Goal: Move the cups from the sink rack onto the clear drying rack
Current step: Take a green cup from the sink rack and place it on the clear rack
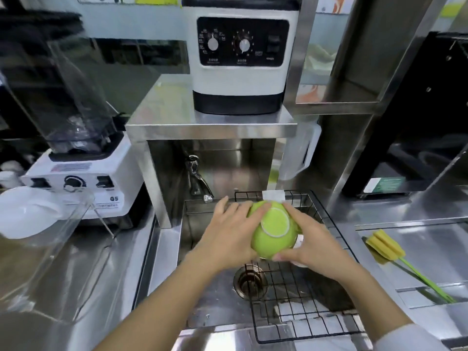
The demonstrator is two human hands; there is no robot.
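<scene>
A lime-green cup [274,230] is held upside down over the sink, its white-ringed base facing up. My left hand [228,231] presses its left side and my right hand [312,245] grips its right side and lower rim. Under them the black wire sink rack [298,310] spans the right half of the sink. A white item [298,262] shows on the rack just below my right hand, mostly hidden. The clear drying rack [63,249] stands on the counter at the left, with a white dish [22,211] at its far end.
A tap [197,178] juts out under a steel shelf [210,127] that carries a white appliance [240,54]. A blender [76,158] stands behind the clear rack. A yellow sponge brush [387,247] with a green handle lies on the right counter. The sink drain [249,281] is open.
</scene>
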